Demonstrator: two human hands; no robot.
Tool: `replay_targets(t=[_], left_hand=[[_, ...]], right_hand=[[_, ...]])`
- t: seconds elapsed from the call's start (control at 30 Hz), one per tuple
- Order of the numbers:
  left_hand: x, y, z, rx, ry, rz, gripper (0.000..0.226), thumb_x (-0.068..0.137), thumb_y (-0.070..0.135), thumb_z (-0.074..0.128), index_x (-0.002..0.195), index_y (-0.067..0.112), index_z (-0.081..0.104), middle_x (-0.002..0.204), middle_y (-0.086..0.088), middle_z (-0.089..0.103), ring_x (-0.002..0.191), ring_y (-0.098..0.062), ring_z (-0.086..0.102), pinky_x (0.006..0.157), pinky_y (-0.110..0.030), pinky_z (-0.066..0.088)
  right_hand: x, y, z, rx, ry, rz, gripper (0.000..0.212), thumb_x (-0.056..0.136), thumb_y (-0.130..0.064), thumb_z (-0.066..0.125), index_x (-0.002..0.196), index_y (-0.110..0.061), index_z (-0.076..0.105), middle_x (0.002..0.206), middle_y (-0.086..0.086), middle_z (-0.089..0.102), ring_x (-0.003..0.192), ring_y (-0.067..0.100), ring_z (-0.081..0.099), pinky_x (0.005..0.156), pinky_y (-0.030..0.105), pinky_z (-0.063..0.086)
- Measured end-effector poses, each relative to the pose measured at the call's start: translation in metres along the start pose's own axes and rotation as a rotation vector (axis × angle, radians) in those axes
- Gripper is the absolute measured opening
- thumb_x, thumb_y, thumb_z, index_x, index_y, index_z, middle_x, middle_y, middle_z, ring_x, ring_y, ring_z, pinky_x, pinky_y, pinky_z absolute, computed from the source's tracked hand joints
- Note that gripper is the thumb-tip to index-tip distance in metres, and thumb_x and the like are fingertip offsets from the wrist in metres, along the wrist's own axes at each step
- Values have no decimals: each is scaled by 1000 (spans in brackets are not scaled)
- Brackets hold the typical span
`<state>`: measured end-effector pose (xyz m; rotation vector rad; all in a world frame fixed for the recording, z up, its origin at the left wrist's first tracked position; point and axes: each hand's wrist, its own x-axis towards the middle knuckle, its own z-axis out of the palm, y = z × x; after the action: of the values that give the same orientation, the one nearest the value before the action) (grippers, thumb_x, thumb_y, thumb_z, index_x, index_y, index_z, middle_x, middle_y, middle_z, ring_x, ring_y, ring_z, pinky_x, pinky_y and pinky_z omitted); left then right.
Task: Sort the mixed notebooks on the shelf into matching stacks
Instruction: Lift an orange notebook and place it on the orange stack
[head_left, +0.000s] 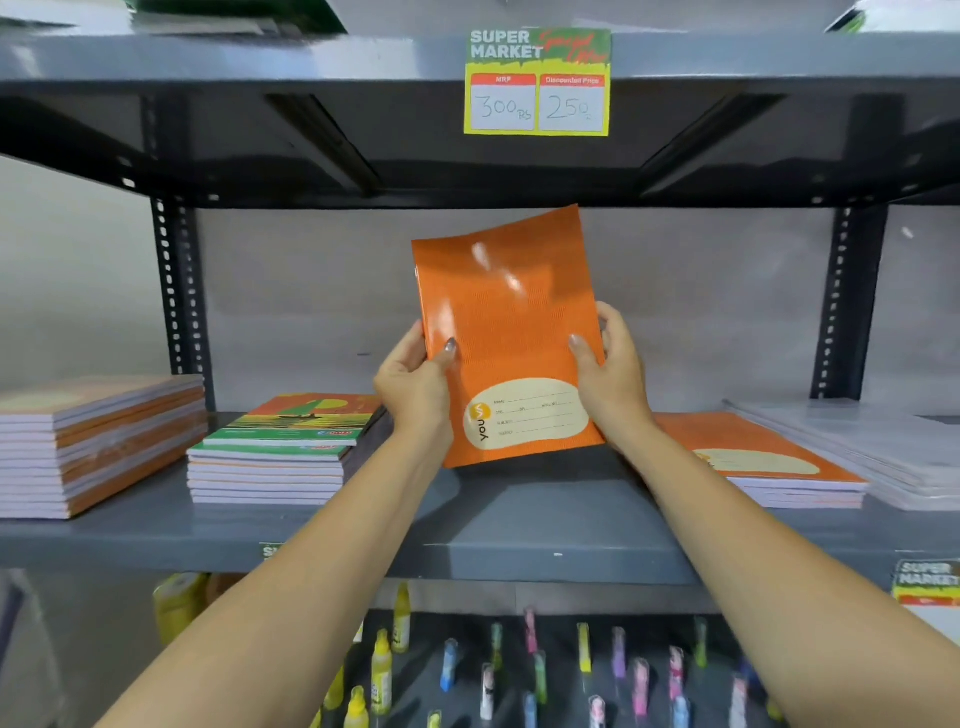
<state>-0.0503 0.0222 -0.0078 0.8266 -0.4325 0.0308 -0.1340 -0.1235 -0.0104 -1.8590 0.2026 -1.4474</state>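
I hold an orange notebook (511, 332) upright above the grey shelf (519, 519), its cream label at the bottom. My left hand (415, 382) grips its left edge and my right hand (613, 369) grips its right edge. On the shelf lie a tall stack with orange and lilac edges (93, 441) at far left, a stack topped by a green and orange picture cover (291, 447), a low stack of orange notebooks (769, 462) to the right, and a pale plastic-wrapped stack (883, 447) at far right.
An upper shelf (311, 62) carries a yellow price tag (537, 83) straight above the notebook. Black perforated posts (179, 296) stand at the back corners. Below the shelf lie several small coloured bottles (540, 670) and yellow bottles (382, 670).
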Motion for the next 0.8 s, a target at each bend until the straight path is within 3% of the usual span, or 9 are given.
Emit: replay_targets(t=[0.13, 0.23, 0.33, 0.43, 0.5, 0.57, 0.67, 0.8], left_hand=[[-15, -15, 33, 29, -48, -80, 44, 83, -8, 63, 122, 11, 64, 104, -3, 72, 94, -19, 69, 85, -34, 57], [-30, -35, 73, 90, -142, -180, 41, 80, -9, 65, 117, 8, 66, 99, -5, 71, 87, -19, 68, 84, -35, 57], [-41, -63, 113, 249, -273, -224, 34, 74, -5, 73, 106, 4, 69, 100, -9, 72, 85, -21, 67, 86, -37, 57], [-43, -91, 139, 457, -357, -286, 14, 71, 4, 79, 79, 9, 68, 94, -13, 72, 78, -19, 64, 78, -32, 56], [-43, -114, 146, 597, -383, -304, 21, 71, 10, 80, 65, 14, 61, 87, -10, 68, 78, -20, 64, 77, -32, 55], [-41, -134, 148, 784, -395, -252, 16, 71, 19, 79, 75, 10, 66, 93, -10, 71, 88, -24, 68, 78, -32, 54], [-37, -154, 147, 1151, -477, -152, 33, 74, 39, 71, 92, 11, 70, 105, -10, 72, 104, -30, 64, 80, -32, 50], [-31, -167, 146, 1370, -556, -34, 47, 76, 52, 64, 98, 10, 69, 107, -10, 69, 108, -31, 59, 79, -34, 48]], right_hand=[[11, 11, -45, -97, 35, 80, 36, 92, -16, 50, 128, -17, 46, 121, -3, 58, 111, 13, 54, 94, 28, 42], [24, 24, -97, -249, 59, 216, 32, 90, -21, 53, 122, -17, 54, 121, 4, 64, 110, 23, 60, 96, 39, 46], [39, 37, -150, -443, 84, 354, 32, 86, -24, 58, 116, -12, 64, 118, 11, 67, 108, 30, 61, 90, 36, 46], [48, 54, -185, -642, 76, 443, 41, 83, -23, 65, 119, -4, 62, 124, 17, 63, 114, 34, 57, 93, 36, 43], [50, 66, -194, -763, 17, 463, 48, 82, -24, 67, 125, -5, 58, 130, 18, 59, 119, 34, 55, 97, 37, 42], [45, 76, -197, -899, -45, 455, 51, 80, -25, 69, 128, -10, 57, 132, 15, 59, 121, 33, 54, 98, 37, 43], [39, 93, -197, -1080, -187, 420, 45, 77, -26, 69, 119, -12, 62, 125, 15, 63, 116, 33, 58, 93, 36, 47], [39, 103, -199, -1048, -260, 460, 32, 81, -28, 66, 105, -6, 68, 113, 17, 68, 105, 33, 61, 89, 38, 51]])
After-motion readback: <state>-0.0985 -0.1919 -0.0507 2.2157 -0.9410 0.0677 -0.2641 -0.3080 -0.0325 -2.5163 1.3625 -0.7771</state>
